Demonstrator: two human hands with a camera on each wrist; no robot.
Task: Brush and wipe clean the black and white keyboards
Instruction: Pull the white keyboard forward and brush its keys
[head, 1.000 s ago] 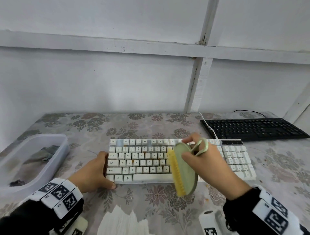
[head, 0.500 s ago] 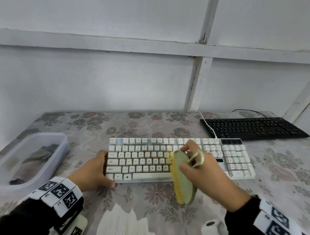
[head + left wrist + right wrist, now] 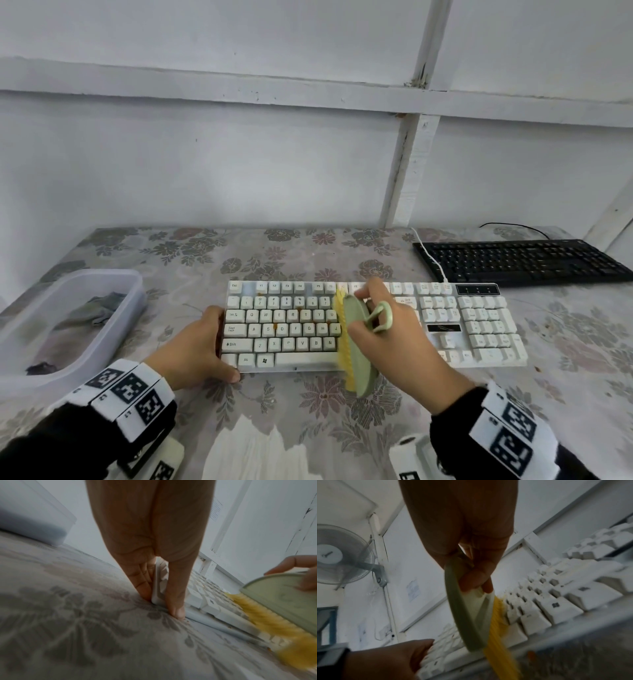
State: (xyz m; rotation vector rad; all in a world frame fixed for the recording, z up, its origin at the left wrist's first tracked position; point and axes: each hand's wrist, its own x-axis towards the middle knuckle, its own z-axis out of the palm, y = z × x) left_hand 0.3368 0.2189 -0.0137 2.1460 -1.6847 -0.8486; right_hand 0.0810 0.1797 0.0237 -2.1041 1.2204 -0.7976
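A white keyboard with small orange crumbs lies in the middle of the flowered table. My left hand holds its left end, fingers against the side and thumb along the front edge. My right hand grips a green brush with yellow bristles, its loop handle round my fingers. The brush stands on edge across the keyboard's middle, bristles facing left on the keys. A black keyboard lies at the back right.
A clear plastic tub with a grey cloth inside stands at the left. White tissue lies at the near edge. A white cable runs from the white keyboard past the black one. The white wall sits close behind.
My right hand has swept the brush leftward and away from me across the white keyboard's keys. My left hand has stayed on the keyboard's left end.
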